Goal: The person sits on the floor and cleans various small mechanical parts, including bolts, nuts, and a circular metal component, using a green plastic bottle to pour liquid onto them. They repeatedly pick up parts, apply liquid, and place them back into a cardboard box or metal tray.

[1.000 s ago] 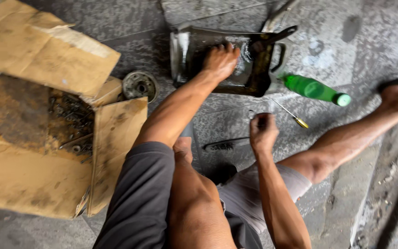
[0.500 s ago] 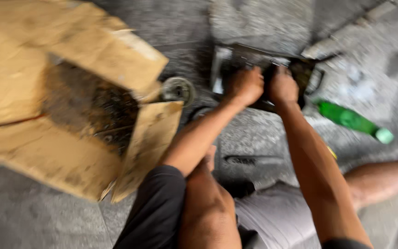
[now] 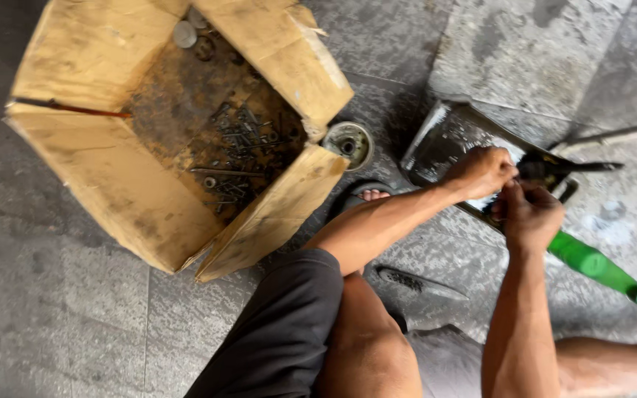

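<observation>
Both hands, left hand point(image 3: 481, 171) and right hand point(image 3: 531, 214), cover middle of dark metal tray point(image 3: 436, 140); object pinched between fingers hidden, possibly small part. Cardboard box point(image 3: 105, 177) top cut by frame edge. Box contents too small to identify.

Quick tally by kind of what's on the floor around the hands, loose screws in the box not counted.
Cardboard box: 1
Metal tray, under the left hand and right hand: 1
Green bottle: 1
Round tin: 1
Dark tool on the floor: 1
Total: 5
</observation>
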Demonstrator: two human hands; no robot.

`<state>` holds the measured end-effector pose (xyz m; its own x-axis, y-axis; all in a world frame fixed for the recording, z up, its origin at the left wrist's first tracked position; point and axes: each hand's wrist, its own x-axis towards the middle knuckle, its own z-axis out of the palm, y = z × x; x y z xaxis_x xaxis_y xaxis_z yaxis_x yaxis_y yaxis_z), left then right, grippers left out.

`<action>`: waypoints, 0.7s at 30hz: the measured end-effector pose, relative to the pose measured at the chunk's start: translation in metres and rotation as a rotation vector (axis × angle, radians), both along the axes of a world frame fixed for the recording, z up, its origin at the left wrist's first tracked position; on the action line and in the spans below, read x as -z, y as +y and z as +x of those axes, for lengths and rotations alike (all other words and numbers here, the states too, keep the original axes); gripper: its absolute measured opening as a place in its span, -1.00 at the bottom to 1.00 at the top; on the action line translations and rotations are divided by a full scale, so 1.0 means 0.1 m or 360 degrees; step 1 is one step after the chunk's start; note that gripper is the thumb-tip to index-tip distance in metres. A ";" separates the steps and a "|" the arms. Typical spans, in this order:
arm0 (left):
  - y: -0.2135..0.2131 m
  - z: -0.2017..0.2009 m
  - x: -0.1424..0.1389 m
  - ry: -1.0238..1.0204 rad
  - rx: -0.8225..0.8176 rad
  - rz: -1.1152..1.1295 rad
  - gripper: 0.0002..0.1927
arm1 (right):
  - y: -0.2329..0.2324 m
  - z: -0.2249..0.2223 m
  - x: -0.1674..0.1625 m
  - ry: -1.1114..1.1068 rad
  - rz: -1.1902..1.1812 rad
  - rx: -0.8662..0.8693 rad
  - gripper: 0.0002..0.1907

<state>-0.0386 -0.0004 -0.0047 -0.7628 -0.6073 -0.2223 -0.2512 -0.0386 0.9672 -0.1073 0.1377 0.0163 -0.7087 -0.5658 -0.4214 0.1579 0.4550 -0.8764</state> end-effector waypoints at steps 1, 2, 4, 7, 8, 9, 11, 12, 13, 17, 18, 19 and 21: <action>0.03 0.00 0.02 -0.0006 -0.0008 0.0132 -0.77 | 0.03 0.01 0.01 0.0277 0.0108 -0.0113 -0.75; 0.07 0.03 0.05 -0.0009 0.0006 0.0277 -0.72 | 0.09 0.01 0.03 0.0555 0.0240 -0.0214 -0.70; 0.13 0.10 0.16 -0.0242 0.0052 0.0256 -0.73 | 0.26 0.03 0.07 0.0524 0.0227 -0.0154 -0.60; 0.16 0.20 0.33 0.0108 -0.0084 -0.0082 -0.74 | 0.60 0.14 0.17 0.0356 0.0088 0.0146 -0.80; 0.15 0.24 0.37 0.0168 -0.0059 -0.0041 -0.75 | 0.74 0.18 0.19 0.0366 0.0088 0.0203 -0.82; 0.14 0.26 0.40 0.0265 -0.0043 0.0114 -0.79 | 0.90 0.22 0.21 0.0228 0.0059 0.0398 -0.81; 0.12 0.28 0.44 0.0301 -0.0023 0.0333 -0.83 | 1.23 0.33 0.22 -0.0090 -0.0054 0.0787 -0.70; 0.11 0.30 0.44 0.0244 -0.0018 0.0399 -0.83 | 1.38 0.37 0.22 -0.0320 -0.0154 0.1051 -0.64; 0.09 0.31 0.43 0.0186 -0.0021 0.0455 -0.81 | 1.50 0.37 0.23 -0.0647 -0.0385 0.1259 -0.58; 0.06 0.32 0.40 -0.0047 -0.0034 0.0881 -0.77 | 1.71 0.10 0.28 -0.1767 -0.1209 0.2013 -0.19; 0.05 0.33 0.40 -0.0053 -0.0029 0.0878 -0.77 | 1.68 0.00 0.32 -0.1812 -0.1180 0.1994 -0.10; 0.05 0.32 0.40 -0.0059 -0.0027 0.0873 -0.76 | 1.62 -0.11 0.36 -0.1859 -0.1150 0.1972 0.00; 0.06 0.33 0.41 -0.0017 -0.0040 0.0867 -0.78 | 1.52 -0.27 0.42 -0.1922 -0.1110 0.1956 0.05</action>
<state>-0.0055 0.0054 -0.0461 -0.7455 -0.4202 -0.5173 -0.2532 -0.5394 0.8031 -0.1339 0.2897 -0.0262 -0.3346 -0.3027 -0.8924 0.6813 -0.7319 -0.0072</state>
